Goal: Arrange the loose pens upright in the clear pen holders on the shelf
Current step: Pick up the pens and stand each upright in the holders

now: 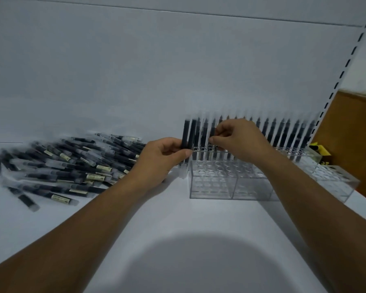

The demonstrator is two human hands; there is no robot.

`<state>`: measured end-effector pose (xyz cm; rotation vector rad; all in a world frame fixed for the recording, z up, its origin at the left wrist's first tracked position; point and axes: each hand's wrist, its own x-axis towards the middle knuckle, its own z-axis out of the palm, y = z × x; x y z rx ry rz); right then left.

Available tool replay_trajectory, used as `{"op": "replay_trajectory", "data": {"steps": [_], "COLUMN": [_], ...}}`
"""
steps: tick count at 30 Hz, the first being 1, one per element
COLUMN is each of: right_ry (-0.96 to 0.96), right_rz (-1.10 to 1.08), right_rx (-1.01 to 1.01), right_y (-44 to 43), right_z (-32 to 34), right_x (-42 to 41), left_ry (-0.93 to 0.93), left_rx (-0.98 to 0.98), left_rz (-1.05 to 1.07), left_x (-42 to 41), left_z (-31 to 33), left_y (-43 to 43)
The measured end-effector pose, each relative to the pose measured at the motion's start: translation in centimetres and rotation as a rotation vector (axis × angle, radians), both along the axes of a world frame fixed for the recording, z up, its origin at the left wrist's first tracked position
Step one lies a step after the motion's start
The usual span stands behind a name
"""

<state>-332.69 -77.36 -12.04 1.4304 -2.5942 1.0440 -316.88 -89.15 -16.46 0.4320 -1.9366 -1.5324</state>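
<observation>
Right hand (239, 138) pinches upright pen (212, 129) above back-row hole of clear holder (230, 188); left hand (163, 155) grips spare pens (188, 133) just beside.

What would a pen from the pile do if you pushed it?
It would probably roll: the pile's pens look round and smooth. It seems stiff, since the holder's pens stand straight. Likely light: the left hand holds several.

I count: left hand (161, 157) plus right hand (239, 138), two; held pens (188, 132), two; upright pens (283, 134), roughly eighteen; clear pen holders (230, 185), at least two; loose pens (72, 166), uncountable, blurred.
</observation>
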Motion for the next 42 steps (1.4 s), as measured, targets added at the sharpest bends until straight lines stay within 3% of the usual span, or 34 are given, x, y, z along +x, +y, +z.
{"op": "replay_trajectory", "data": {"steps": [3, 6, 10, 16, 27, 30, 34, 37, 42], "right_ry": [0.043, 0.114, 0.339, 0.583, 0.709, 0.611, 0.125, -0.132, -0.096], "right_rz": [-0.023, -0.027, 0.144, 0.344, 0.392, 0.338, 0.069, -0.024, -0.045], "right_rx": [-0.022, -0.212, -0.391, -0.374, -0.321, -0.347, -0.525, -0.523, -0.369], "right_y": [0.8, 1.6, 1.3, 0.3, 0.7, 1.3, 2.2, 2.4, 2.0], "right_z": [0.2, 0.5, 0.6, -0.1, -0.2, 0.1, 0.5, 0.4, -0.1], "right_x": [-0.1, 0.4, 2.4, 2.9, 1.3, 0.6, -0.6, -1.1, -1.1], "left_ry": [0.014, 0.074, 0.138, 0.166, 0.084, 0.098, 0.162, 0.196, 0.197], "left_rx": [0.016, 0.04, 0.053, 0.122, 0.127, 0.136, 0.158, 0.166, 0.144], "left_rz": [0.024, 0.068, 0.091, 0.061, -0.078, -0.042, 0.02, 0.033, 0.044], "left_x": [0.1, 0.3, 0.6, 1.2, 1.2, 1.1, 1.3, 1.2, 1.2], "left_z": [0.0, 0.6, 1.4, 2.0, 2.3, 2.3, 2.2, 2.3, 2.3], "left_y": [0.0, 0.3, 0.8, 1.2, 2.4, 2.3, 1.9, 2.0, 2.1]}}
